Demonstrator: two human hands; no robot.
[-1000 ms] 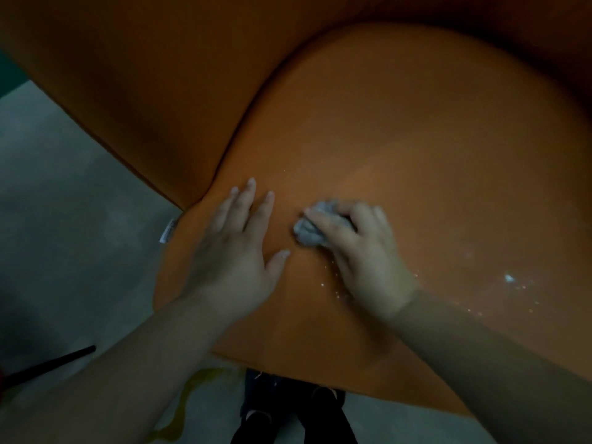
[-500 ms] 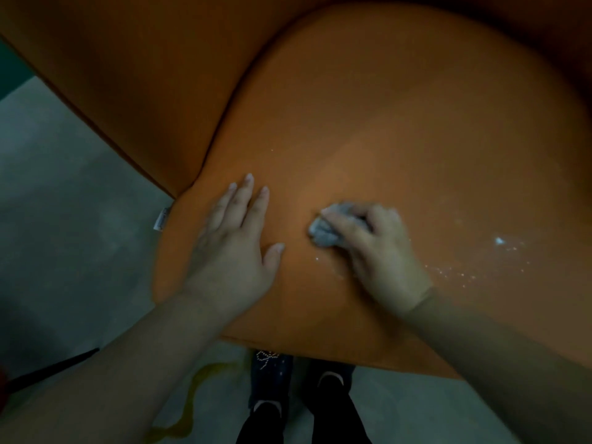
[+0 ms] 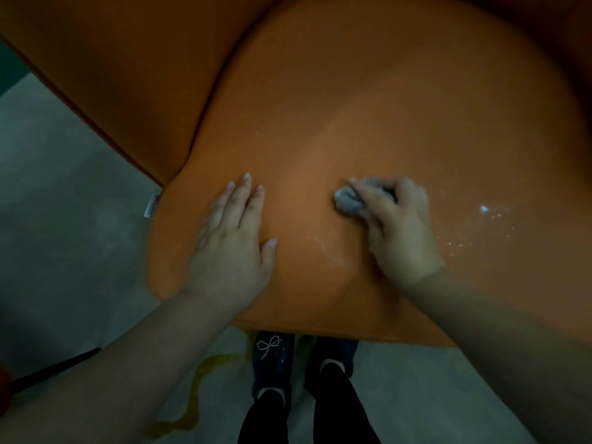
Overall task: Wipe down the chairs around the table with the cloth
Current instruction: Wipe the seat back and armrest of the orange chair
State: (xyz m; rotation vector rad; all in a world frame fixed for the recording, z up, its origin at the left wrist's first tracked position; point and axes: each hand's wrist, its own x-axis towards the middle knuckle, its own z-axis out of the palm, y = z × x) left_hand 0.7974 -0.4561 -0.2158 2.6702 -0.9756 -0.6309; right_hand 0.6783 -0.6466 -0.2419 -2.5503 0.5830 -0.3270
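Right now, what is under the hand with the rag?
A crumpled grey cloth peeks out from under the right hand, on the orange chair seat. The rest of the cloth is covered by the fingers.

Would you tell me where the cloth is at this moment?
In the head view, the cloth is bunched under the right hand on the orange chair seat, right of the flat left hand.

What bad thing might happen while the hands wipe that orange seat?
The right hand holds only a small wadded cloth, so it might skip the white specks off to its right. Wiping could also smear them across the orange seat instead of lifting them. The left hand presses flat near the seat's edge and might slip off.
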